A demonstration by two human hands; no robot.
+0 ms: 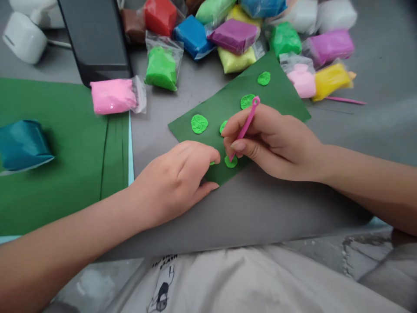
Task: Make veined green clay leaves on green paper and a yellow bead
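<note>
My right hand [276, 141] pinches a pink plastic clay tool [248, 119], its tip down on a flat green clay disc [231, 161]. That disc lies on a dark green card [224, 98] set at a slant on the table. Marked with lines are other discs on the card, among them the left disc [199, 124] and the far disc [263, 78]. Part of one more disc shows behind my right fingers. My left hand [179, 178] rests on the card's near left end, thumb apart from the index finger. A bit of green clay peeks out under its fingertips.
Bagged clay in several colours, such as a purple pack [234, 35], lies along the back. A phone [96, 41] stands behind a pink pack [114, 96]. Larger green sheets [71, 113] with a teal pack [24, 144] lie left. Another thin pink tool [347, 100] is at right.
</note>
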